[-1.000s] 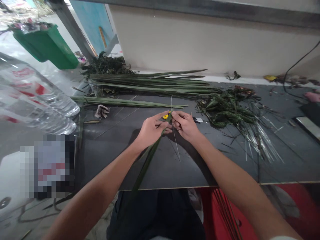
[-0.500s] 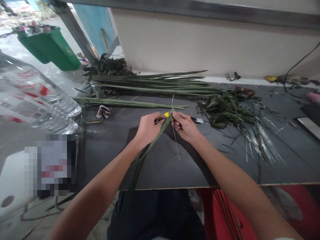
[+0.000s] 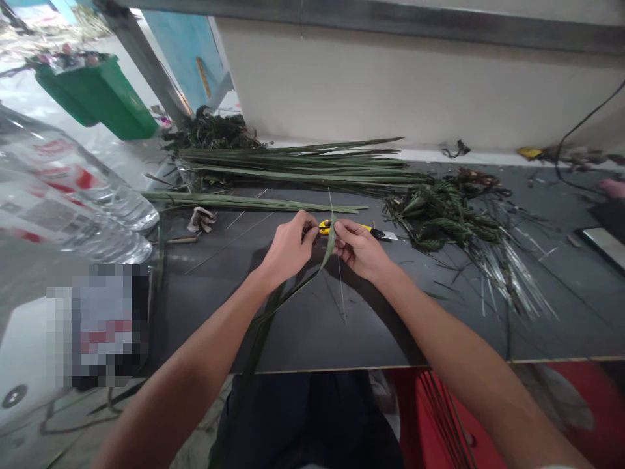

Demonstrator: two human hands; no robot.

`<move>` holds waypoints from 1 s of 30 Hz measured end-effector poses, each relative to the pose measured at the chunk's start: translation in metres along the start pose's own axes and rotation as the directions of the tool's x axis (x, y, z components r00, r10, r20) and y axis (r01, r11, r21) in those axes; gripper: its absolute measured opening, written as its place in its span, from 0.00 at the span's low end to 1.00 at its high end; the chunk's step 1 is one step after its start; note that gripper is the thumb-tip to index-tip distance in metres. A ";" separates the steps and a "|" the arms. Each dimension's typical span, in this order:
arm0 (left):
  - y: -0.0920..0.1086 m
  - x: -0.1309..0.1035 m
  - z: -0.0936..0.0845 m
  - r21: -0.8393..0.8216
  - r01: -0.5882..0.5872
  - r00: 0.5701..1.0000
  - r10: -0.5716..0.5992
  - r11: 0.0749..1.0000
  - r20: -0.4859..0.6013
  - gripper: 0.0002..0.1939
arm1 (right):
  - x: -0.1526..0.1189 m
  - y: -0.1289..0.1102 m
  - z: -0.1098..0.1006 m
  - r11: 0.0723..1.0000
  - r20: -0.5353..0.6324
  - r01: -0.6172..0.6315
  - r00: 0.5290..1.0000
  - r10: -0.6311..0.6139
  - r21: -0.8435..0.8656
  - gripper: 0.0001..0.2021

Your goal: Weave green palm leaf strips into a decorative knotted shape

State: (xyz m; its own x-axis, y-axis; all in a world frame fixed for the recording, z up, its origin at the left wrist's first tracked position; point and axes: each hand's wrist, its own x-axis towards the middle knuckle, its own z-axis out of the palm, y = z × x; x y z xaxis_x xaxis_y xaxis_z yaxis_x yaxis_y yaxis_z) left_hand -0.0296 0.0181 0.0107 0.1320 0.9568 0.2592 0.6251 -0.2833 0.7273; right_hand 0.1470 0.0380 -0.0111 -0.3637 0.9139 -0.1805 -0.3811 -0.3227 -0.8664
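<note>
A long green leaf strip (image 3: 329,245) and a thin pale wire (image 3: 340,286) are pinched between the fingertips of my right hand (image 3: 359,246). The strip's lower part trails down toward the table's front edge. Just left of it, my left hand (image 3: 291,246) has its thumb and fingertips pressed together; what they hold, if anything, is too small to make out. Behind my fingers a yellow utility knife (image 3: 364,228) lies on the dark table, its pale tip pointing right.
Long green leaves (image 3: 293,170) lie across the back of the table (image 3: 459,339). Woven leaf pieces (image 3: 449,218) with wires (image 3: 517,280) are at the right. Water bottles (image 3: 97,202) and a green bin (image 3: 97,94) are at the left; a phone-like device (image 3: 605,247) lies far right.
My left hand has come off the leaf strip, which now hangs lower and bends away beneath my fingers. More of the yellow knife shows between my hands.
</note>
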 end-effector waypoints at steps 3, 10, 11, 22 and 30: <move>0.000 0.001 -0.002 -0.021 -0.046 0.999 0.047 0.999 0.009 0.11 | 0.000 0.000 0.001 0.999 -0.015 -0.005 1.000 0.005 0.032 0.20; -0.001 0.003 0.000 0.056 -0.178 0.979 0.183 0.982 -0.087 0.09 | -0.002 0.000 0.007 0.993 -0.050 0.034 0.998 -0.028 0.116 0.20; -0.001 0.003 0.001 0.068 -0.180 0.977 0.186 0.981 -0.099 0.08 | -0.001 0.000 0.007 0.991 -0.046 0.037 0.998 -0.032 0.130 0.20; 0.011 0.012 -0.006 0.161 -0.094 0.993 0.104 0.982 -0.057 0.09 | -0.002 0.000 0.006 0.985 0.019 -0.048 0.999 0.045 0.165 0.17; 0.022 0.026 -0.023 0.047 -0.040 0.996 0.036 0.998 0.087 0.10 | -0.002 -0.003 0.005 0.988 0.030 -0.039 0.999 0.035 0.150 0.19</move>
State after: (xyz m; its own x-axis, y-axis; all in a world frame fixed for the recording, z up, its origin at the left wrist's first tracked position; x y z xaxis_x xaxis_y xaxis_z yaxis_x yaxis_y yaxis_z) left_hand -0.0302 0.0349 0.0476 0.2210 0.9480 0.2290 0.6548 -0.3183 0.6856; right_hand 0.1450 0.0361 -0.0060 -0.4021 0.8942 -0.1967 -0.4899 -0.3916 -0.7789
